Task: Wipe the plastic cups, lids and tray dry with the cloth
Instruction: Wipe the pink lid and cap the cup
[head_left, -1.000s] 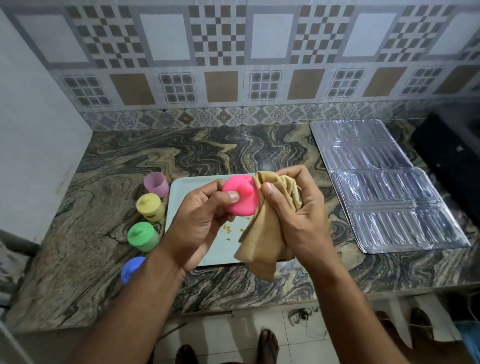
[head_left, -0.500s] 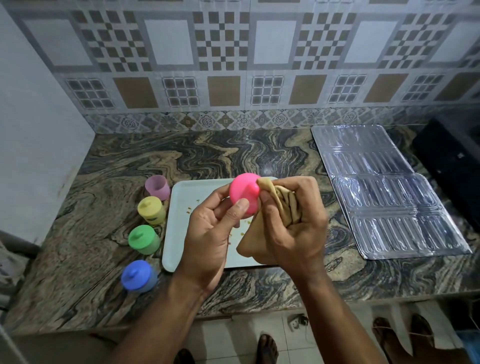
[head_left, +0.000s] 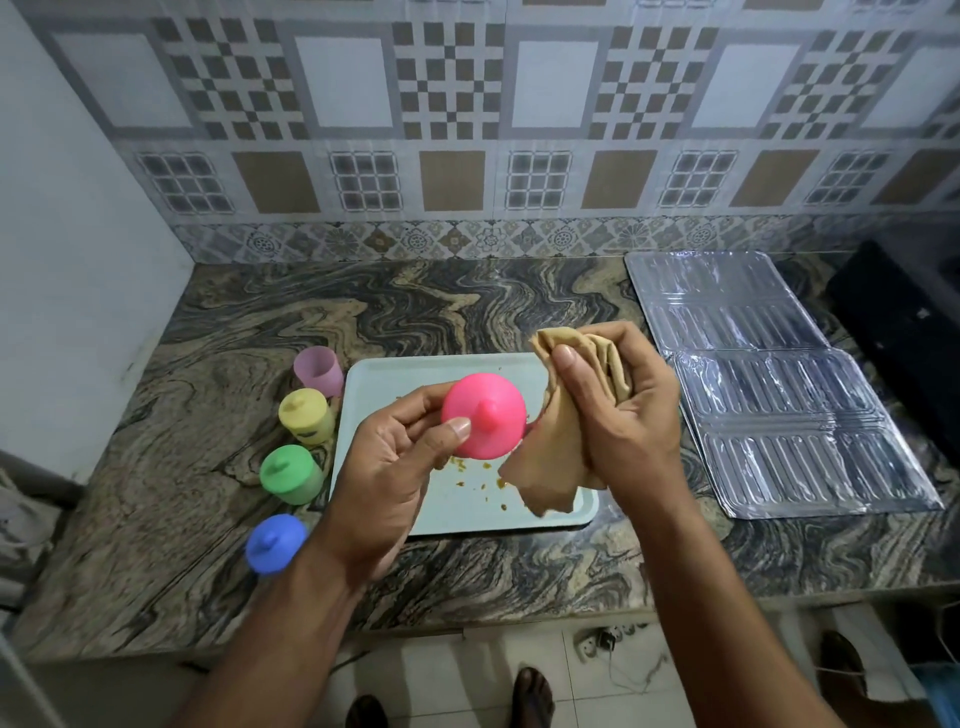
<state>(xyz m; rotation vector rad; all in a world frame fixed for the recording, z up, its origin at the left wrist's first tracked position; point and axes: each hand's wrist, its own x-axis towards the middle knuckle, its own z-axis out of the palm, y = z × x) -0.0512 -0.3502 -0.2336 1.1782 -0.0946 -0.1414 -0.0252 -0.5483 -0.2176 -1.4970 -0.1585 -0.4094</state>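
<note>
Head view: pink lid (head_left: 483, 423) being held above the tray (head_left: 441, 374), left hand (head_left: 395, 467) fingers (head_left: 457, 431) pinching its rim. Right hand (head_left: 618, 410) clenching the bunched cloth (head_left: 550, 447) just beside it. Best turning the lid slowly, pressing cloth around the knob. Crumbs lying on the tray; lidded cups (head_left: 288, 473) standing left on the worktop (head_left: 208, 415).

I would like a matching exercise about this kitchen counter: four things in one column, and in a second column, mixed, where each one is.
Things:
1. pink lid
2. cloth
3. blue cup
4. tray

Places:
A. on the counter, nearest the front edge of the cup row
B. gripped in the right hand
C. flat on the counter, below both hands
D. held in the left hand

Pairs: 1-D, 2-B, 3-A, 4-C
</note>
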